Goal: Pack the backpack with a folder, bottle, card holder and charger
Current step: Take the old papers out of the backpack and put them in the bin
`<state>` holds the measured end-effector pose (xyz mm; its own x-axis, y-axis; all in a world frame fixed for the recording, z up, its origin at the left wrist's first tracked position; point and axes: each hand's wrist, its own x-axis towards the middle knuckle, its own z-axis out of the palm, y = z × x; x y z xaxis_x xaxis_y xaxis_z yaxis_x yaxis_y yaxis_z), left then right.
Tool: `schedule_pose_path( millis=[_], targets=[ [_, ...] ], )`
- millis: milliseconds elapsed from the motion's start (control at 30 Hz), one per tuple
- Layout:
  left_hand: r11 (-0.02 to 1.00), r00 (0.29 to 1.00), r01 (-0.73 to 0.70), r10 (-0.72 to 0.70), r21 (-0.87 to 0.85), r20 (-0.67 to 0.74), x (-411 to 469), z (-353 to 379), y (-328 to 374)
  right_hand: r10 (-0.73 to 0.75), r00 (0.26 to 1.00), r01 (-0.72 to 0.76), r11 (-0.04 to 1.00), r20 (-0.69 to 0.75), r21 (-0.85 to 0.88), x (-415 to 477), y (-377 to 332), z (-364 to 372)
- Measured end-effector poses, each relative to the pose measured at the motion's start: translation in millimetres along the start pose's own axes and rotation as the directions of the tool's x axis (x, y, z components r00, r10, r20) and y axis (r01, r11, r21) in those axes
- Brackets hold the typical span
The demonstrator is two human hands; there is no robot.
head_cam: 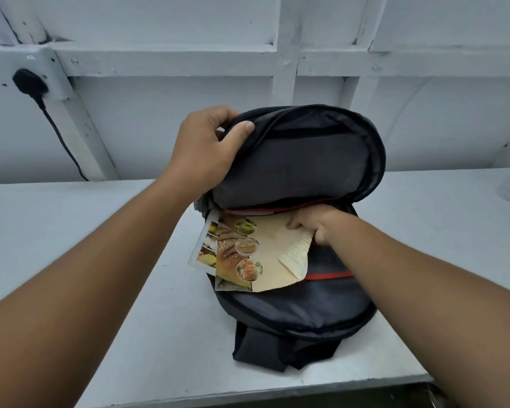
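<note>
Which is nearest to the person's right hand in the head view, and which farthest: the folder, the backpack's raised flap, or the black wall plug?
1. Folder: held by the right hand at the backpack's mouth.
2. Raised flap: just above that hand, held up by the left hand.
3. Black wall plug: far off on the wall, upper left.

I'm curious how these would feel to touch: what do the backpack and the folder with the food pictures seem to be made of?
The backpack looks like woven synthetic cloth, dark and matte: it sags and creases where the left hand lifts its flap. The folder looks like thin printed card or paper, perhaps slightly glossy: it has a bent corner and sharp flat edges.
</note>
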<state>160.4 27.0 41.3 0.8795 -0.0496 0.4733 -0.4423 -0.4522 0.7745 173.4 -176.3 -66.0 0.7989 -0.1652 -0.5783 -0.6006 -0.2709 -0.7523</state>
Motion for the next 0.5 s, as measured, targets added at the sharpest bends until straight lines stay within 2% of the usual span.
schedule_pose_path(
  millis=[100, 200, 333, 500],
  targets=[
    [1.0, 1.0, -0.003, 0.003, 0.001, 0.003, 1, 0, 0, 0.105, 0.986, -0.124, 0.982, 0.133, 0.144, -7, 14, -17],
    [1.0, 1.0, -0.018, 0.018, -0.005, 0.006, 2, 0, -4, 0.096, 0.976, -0.14, 0.963, 0.196, 0.228, -21, 31, -30],
    [1.0, 1.0, -0.022, 0.022, -0.004, -0.007, 0, 3, -6, 0.103, 0.973, -0.15, 0.962, 0.206, 0.23, -46, 50, -45],
    [0.994, 0.992, -0.068, 0.076, 0.081, -0.099, -13, 12, -3, 0.081, 0.977, -0.134, 0.954, 0.196, 0.27, -82, 77, -65]
  ],
)
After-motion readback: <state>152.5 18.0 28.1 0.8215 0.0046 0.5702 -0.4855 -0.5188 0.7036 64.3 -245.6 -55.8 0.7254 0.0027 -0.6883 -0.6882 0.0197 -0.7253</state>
